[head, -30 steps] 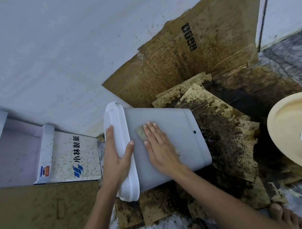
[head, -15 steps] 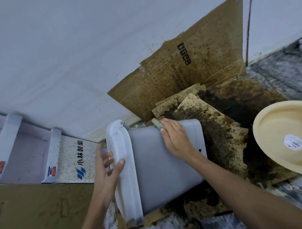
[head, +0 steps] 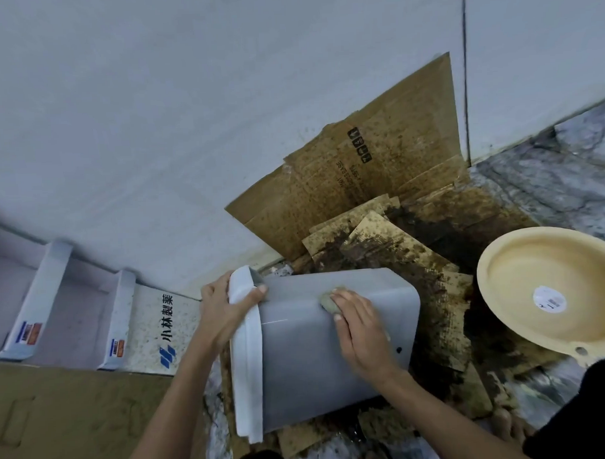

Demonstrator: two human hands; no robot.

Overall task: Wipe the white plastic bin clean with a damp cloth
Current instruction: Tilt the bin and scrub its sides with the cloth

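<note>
The left hand (head: 221, 314) clamps the white plastic bin's (head: 333, 352) rim. The right hand (head: 361, 333) presses a cloth (head: 327, 302) flat against its side. A left box (head: 160, 330) reads "小林製薬".

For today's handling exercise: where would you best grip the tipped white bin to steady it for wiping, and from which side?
Probably the thick white rim, approached from the left: the bin lies on its side, rim leftward. The left hand grips it there; the right hand presses the cloth.

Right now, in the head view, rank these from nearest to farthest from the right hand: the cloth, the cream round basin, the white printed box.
1. The cloth, under the right hand fingers, on the bin.
2. The cream round basin, on the right.
3. The white printed box, far left, beyond the left hand.
</note>
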